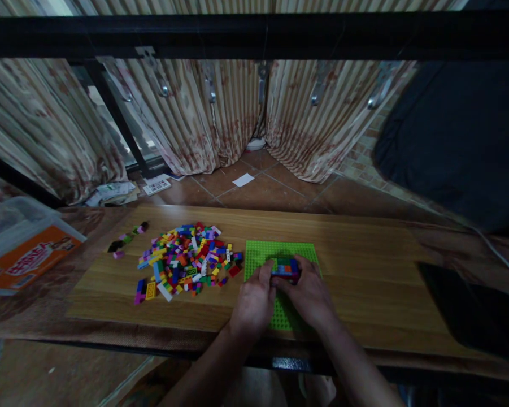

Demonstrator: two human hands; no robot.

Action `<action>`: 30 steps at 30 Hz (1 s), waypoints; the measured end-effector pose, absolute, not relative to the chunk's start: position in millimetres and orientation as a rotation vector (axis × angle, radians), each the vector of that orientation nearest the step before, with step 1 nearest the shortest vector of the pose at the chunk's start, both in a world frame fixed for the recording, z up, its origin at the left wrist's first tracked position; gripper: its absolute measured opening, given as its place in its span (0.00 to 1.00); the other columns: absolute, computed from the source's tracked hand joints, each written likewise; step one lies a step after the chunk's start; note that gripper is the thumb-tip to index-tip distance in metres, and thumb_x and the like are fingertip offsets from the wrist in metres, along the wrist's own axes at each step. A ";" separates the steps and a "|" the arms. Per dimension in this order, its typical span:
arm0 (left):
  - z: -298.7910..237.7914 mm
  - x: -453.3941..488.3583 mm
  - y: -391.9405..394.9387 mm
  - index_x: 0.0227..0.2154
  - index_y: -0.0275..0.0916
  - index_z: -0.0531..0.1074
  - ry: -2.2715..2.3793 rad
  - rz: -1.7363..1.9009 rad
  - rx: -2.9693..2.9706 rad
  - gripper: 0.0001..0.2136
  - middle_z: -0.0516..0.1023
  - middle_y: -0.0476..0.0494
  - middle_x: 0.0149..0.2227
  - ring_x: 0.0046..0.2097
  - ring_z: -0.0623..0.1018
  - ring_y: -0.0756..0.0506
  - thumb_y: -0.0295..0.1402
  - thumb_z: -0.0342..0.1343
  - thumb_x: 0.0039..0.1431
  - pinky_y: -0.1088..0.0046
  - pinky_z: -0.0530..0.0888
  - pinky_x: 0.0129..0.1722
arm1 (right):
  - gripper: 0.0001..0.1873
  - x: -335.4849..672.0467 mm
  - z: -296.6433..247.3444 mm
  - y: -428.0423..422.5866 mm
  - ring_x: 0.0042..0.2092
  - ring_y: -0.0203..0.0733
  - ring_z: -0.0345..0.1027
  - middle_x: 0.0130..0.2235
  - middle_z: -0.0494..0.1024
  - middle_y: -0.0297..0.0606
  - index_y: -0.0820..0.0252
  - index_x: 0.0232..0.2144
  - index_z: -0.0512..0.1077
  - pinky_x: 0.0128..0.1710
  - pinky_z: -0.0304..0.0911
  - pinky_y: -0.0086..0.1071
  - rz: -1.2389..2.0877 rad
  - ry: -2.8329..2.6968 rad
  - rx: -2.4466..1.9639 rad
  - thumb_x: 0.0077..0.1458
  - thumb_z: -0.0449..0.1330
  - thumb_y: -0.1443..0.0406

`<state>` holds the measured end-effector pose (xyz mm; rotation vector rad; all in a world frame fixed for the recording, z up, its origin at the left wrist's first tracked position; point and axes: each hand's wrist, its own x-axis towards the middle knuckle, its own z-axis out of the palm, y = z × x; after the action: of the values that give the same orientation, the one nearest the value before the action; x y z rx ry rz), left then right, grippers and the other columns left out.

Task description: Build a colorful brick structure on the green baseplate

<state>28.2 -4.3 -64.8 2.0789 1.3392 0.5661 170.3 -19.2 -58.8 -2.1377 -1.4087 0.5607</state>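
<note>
Together, the left grip and right grip clench a stack of plastic bricks on a green baseplate, with loose bricks at nine o'clock.

Bare left hand, bare right hand

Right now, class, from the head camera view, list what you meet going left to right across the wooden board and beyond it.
Clear plastic box → few scattered bricks → heap of coloured plastic bricks → green studded baseplate → black flat object
</note>
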 end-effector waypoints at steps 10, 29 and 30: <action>-60.4 30.2 -7.2 0.59 0.39 0.58 1.329 0.646 2.072 0.25 0.75 0.38 0.50 0.48 0.77 0.44 0.22 0.49 0.57 0.67 0.73 0.49 | 0.33 177.8 -56.8 -23.3 0.49 0.51 0.70 0.51 0.70 0.51 0.63 0.56 0.64 0.48 0.65 0.43 0.521 -1.524 -2.047 0.54 0.54 0.48; -24.3 -72.3 51.3 0.47 0.36 0.71 1.430 1.313 1.408 0.17 0.79 0.44 0.35 0.34 0.78 0.48 0.32 0.57 0.53 0.74 0.73 0.33 | 0.37 184.9 -55.0 -12.9 0.59 0.50 0.59 0.58 0.67 0.40 0.51 0.59 0.60 0.58 0.55 0.47 0.543 -2.021 -1.766 0.46 0.64 0.60; -21.7 -77.8 52.3 0.46 0.36 0.71 1.420 1.341 1.378 0.17 0.79 0.45 0.34 0.33 0.78 0.48 0.33 0.57 0.53 0.75 0.73 0.33 | 0.36 184.0 -57.7 -11.9 0.58 0.51 0.60 0.56 0.69 0.40 0.51 0.58 0.61 0.58 0.56 0.47 0.523 -2.048 -1.780 0.46 0.64 0.60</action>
<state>-77.8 52.3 -21.7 1.3777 1.4203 1.3407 184.0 -11.9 -57.7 -1.7795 -2.0480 0.5228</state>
